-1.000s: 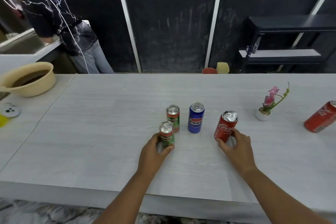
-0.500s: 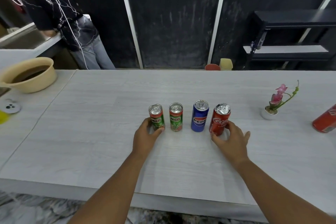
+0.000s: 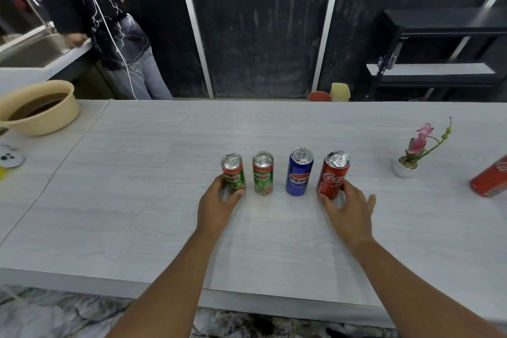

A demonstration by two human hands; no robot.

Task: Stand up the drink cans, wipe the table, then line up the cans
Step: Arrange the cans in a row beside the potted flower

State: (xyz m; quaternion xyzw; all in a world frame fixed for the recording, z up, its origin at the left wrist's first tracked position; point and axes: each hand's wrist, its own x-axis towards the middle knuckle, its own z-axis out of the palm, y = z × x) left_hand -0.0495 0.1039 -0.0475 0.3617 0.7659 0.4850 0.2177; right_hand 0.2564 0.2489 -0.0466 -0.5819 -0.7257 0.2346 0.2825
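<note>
Aluminium cans (image 3: 262, 177) (four slim cylinders) upright

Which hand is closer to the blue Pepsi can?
Right. The right hand grips the Coca-Cola can beside the Pepsi can; the left hand holds the far-left Milo can, a second Milo can between.

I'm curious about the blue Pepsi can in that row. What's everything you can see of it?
The Pepsi can is slim and blue, shiny like metal, with a silver top whose pull tab lies flat, so it seems unopened. Its round logo and white lettering face the camera. It stands upright on the pale wood-grain table, third from the left in a row of four, between a Milo can and a Coca-Cola can, apart from both. Only the table touches it.
</note>
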